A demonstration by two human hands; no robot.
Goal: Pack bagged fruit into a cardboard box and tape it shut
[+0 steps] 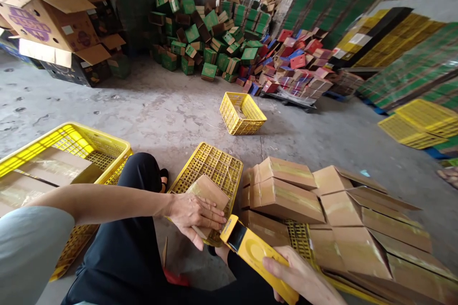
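Note:
A small brown cardboard box [207,190] rests on an upturned yellow plastic crate [214,159] between my knees. My left hand [198,213] lies across the box, fingers stretched flat over its near side and thumb apart. In my right hand [289,267] is a yellow handheld tape dispenser [255,250], its front end just right of my left fingertips, by the box's near right edge. Whether tape runs from it to the box I cannot tell.
Taped cardboard boxes [293,193] are stacked at my right on yellow crates. To my left, a yellow crate [125,145] contains flat-topped cartons [53,164]. Another yellow crate [246,128] stands ahead on the concrete floor. Piles of green boxes [211,21] and red boxes [296,61] lie behind.

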